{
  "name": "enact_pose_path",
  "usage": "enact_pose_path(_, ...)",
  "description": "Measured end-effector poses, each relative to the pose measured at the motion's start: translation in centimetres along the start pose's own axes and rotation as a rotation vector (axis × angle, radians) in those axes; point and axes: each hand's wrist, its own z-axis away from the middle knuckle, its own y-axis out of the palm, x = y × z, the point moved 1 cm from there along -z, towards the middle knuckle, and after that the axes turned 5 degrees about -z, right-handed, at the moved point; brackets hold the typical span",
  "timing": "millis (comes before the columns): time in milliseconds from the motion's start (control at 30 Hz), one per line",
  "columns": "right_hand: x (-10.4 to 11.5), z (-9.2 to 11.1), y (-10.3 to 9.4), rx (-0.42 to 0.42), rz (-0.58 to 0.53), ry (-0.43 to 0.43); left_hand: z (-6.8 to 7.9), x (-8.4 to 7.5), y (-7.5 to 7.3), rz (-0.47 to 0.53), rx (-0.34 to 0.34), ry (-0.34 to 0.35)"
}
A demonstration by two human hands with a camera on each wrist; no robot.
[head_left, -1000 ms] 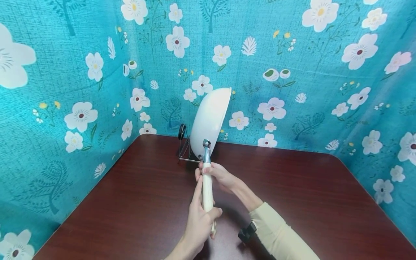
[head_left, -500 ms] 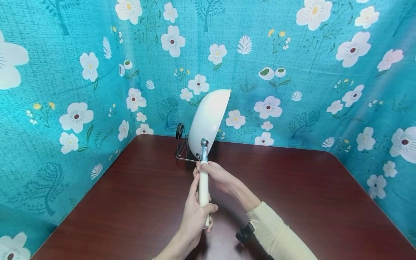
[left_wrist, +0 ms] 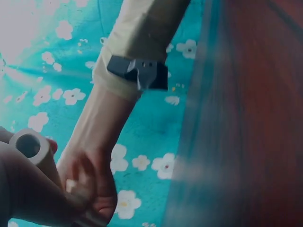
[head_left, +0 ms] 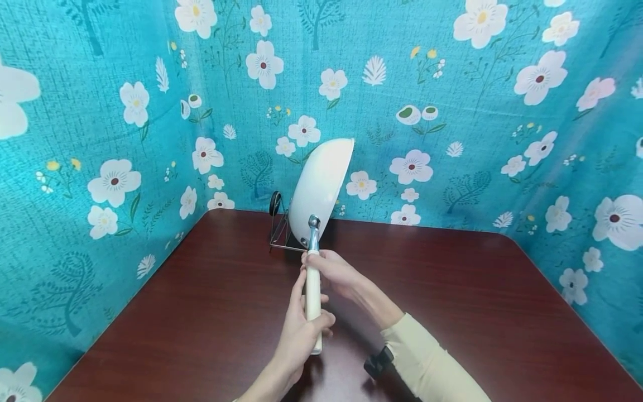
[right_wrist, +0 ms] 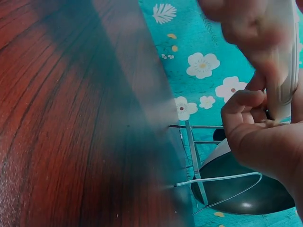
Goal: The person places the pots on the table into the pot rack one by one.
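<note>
A wok [head_left: 321, 184], white outside and dark inside, stands steeply tilted on its side at a wire rack [head_left: 287, 247]. Its hollow side faces right. Both hands hold its off-white handle [head_left: 313, 290]. The left hand [head_left: 298, 332] grips the near part, thumb across the top. Further up, close to the metal joint, the right hand [head_left: 339, 271] grips with its thumb on top. In the right wrist view, a rack wire [right_wrist: 222, 178] crosses in front of the wok's dark inside [right_wrist: 246, 189]. Whether the wok rests its weight on the rack, I cannot tell.
A dark red wood-grain table [head_left: 427, 290] lies under everything. Blue floral cloth [head_left: 402, 84] hangs behind it and along both sides. A black round piece [head_left: 274, 203] stands at the rack's left end. The right wrist wears a small black device [head_left: 378, 362].
The whole head view has shifted slightly, so things appear a little further left. The handle's near end has swung slightly left. Both hands keep their hold on the handle.
</note>
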Motion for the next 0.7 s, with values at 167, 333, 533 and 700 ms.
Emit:
enact_pose_path(167,-0.1,0.2,0.3,-0.012,0.039,-0.012,0.0,0.0,-0.4,-0.136,-0.023,0.050)
enact_pose_path(333,-0.1,0.6,0.0,-0.067,0.077,-0.010,-0.3,-0.1,-0.8,-0.189,-0.006,0.088)
enact_pose_path(533,-0.1,1.2,-0.5,-0.121,0.217,-0.038,-0.4,-0.3,-1.3,-0.415,-0.059,0.177)
enact_pose_path(700,-0.6,1.8,-1.0,-0.133,0.414,-0.064,-0.3,-0.1,-1.9,-0.605,-0.096,0.280)
